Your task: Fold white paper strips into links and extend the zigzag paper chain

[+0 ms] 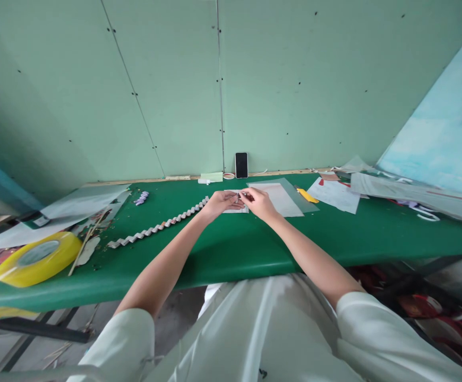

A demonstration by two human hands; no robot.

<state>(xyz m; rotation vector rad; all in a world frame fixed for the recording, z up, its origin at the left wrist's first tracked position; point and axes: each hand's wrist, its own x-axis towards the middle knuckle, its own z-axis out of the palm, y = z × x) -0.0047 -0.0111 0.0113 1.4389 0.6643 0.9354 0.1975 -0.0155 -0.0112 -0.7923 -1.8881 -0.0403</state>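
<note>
Head view shows left hand (223, 202) and right hand (258, 201) pinching one small piece (238, 198) — best braced steady by the left — with the zigzag strip (169, 222) at their eight o'clock.

A pale green wall (175, 79), dotted with dark specks and split by thin seams (220, 79), rose behind a long green table (390, 239). On the right stood a blue-and-white wall (450, 122). Dark bars (40, 328) ran beneath the table, above a grey floor (179, 313). The light was soft.
</note>
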